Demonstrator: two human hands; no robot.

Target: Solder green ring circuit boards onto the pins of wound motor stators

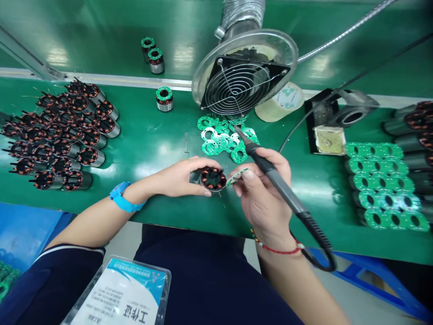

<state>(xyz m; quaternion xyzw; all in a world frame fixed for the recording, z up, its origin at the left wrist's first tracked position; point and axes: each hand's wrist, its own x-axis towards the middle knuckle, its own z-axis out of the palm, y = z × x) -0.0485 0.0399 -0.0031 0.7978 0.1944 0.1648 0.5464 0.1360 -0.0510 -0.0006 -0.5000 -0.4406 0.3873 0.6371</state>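
My left hand is closed around the side of a motor stator, whose copper windings face up near the table's front edge. Pinched between the thumb and fingers of my right hand is a green ring-shaped circuit board, tilted and close to the stator's right side. The same hand also carries a soldering iron, its tip pointing up and left over a pile of loose green circuit boards. Fine wire ends stick out below the stator.
Stators with bare windings crowd the left. Board-topped stators stand in rows at right, beside a soldering iron stand. A fan hood hangs over the loose boards. One board-topped stator stands at the back, near a tape roll.
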